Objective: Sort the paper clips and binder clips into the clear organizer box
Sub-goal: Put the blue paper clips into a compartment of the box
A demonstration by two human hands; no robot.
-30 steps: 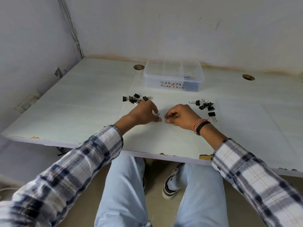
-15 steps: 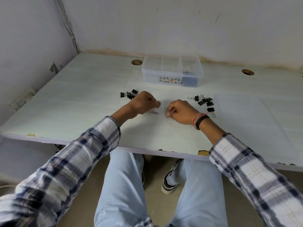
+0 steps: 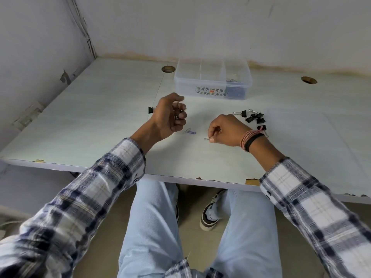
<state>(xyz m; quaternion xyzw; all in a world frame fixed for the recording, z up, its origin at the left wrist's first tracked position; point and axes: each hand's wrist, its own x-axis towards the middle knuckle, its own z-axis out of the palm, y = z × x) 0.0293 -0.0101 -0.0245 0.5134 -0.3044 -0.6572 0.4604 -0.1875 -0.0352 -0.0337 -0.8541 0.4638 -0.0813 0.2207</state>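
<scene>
The clear organizer box (image 3: 212,88) stands at the back of the table, with paper clips (image 3: 233,80) in its right compartment. My right hand (image 3: 228,130) rests on the table and pinches a silver paper clip (image 3: 206,139). Two loose paper clips (image 3: 189,131) lie between my hands. My left hand (image 3: 170,115) is lifted above the table with its fingers curled. A small dark thing shows between those fingers, and I cannot tell whether it is held. One black binder clip (image 3: 150,109) peeks out behind that hand. A pile of black binder clips (image 3: 254,117) lies beside my right wrist.
The white table (image 3: 100,127) meets walls at the back and the left. Two round cable holes (image 3: 168,69) (image 3: 308,80) sit near the back edge. The chipped front edge (image 3: 200,180) is close to my knees.
My left hand has lifted off the table and drawn back to the left, uncovering two paper clips. My right hand stays down, still pinching a clip. The camera has tilted.
</scene>
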